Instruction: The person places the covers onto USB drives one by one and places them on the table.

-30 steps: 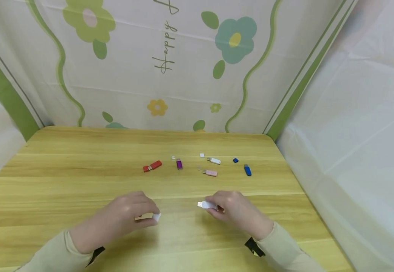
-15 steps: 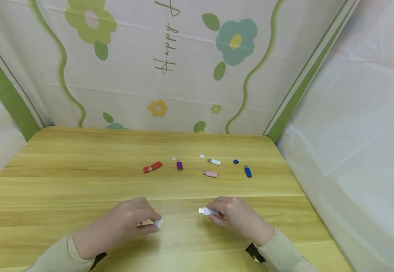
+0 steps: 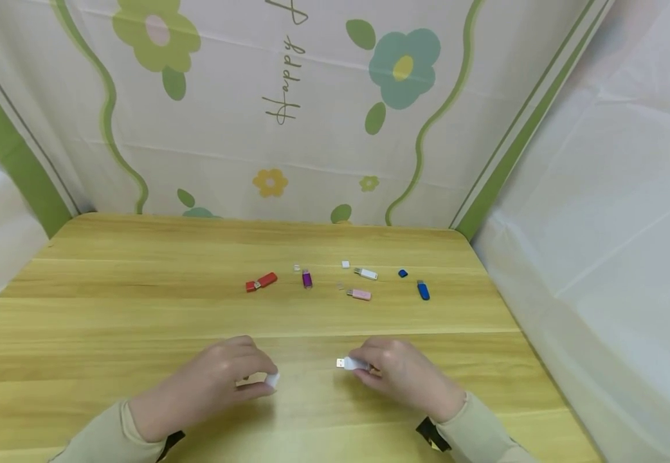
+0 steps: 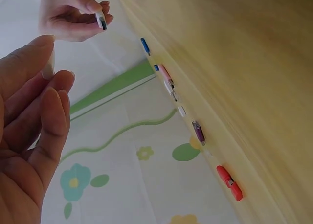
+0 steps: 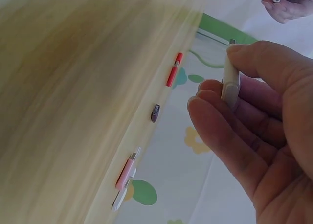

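My right hand (image 3: 401,373) pinches a white USB flash drive (image 3: 355,364) between thumb and fingers, its bare metal plug pointing left toward the other hand. In the right wrist view the drive's white body (image 5: 231,79) stands upright in the fingers. A small white cap (image 3: 272,379) sits between the thumb and fingertips of my left hand (image 3: 213,379); the left wrist view shows only part of that cap (image 4: 48,69) behind the thumb. Both hands are over the near part of the table, apart from each other, with a gap between cap and plug.
Farther back on the wooden table (image 3: 138,276) lie a red flash drive (image 3: 262,281), a purple one (image 3: 307,278), a white one (image 3: 366,273), a pink one (image 3: 360,294) and a blue one (image 3: 424,290). Loose caps lie near them, including a white cap (image 3: 345,264) and a blue cap (image 3: 402,273).
Both hands have come slightly nearer the table's front side. The left hand with the cap has also shifted a little to the right. Both grips stay the same.
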Available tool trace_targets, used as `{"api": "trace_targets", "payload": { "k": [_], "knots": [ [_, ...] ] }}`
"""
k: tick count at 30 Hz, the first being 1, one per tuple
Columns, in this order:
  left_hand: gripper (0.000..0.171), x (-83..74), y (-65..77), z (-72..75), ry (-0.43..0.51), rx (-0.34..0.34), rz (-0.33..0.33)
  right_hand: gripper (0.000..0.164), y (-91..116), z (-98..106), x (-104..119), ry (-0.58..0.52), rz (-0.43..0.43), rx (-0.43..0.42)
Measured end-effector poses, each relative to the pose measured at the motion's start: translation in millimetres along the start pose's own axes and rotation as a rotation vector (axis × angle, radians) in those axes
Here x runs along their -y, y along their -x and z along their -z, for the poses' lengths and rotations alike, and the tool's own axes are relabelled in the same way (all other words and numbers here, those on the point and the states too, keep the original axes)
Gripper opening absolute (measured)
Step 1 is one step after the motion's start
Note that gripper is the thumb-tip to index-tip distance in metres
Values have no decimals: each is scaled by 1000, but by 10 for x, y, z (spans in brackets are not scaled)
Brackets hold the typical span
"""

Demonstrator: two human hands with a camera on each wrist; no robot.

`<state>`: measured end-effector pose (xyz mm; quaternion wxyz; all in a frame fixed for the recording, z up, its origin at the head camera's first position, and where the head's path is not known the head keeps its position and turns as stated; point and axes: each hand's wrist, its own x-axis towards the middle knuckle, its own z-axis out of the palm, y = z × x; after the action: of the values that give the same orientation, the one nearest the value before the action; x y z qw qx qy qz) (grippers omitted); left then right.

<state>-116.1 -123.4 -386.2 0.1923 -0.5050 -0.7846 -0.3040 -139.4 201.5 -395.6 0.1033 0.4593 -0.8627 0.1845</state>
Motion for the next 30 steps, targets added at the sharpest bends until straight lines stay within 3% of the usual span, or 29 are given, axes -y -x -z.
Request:
{"api": "trace_targets", "payload": {
  "k": [20,30],
  "knots": [
    [18,-62,3,-16,-137,-17,118,15,-25,-102,87,3,25,-10],
    [16,-60,52,-62,-159,-20,132,16,-45,-112,163,-13,32,-26]
  ]
}}
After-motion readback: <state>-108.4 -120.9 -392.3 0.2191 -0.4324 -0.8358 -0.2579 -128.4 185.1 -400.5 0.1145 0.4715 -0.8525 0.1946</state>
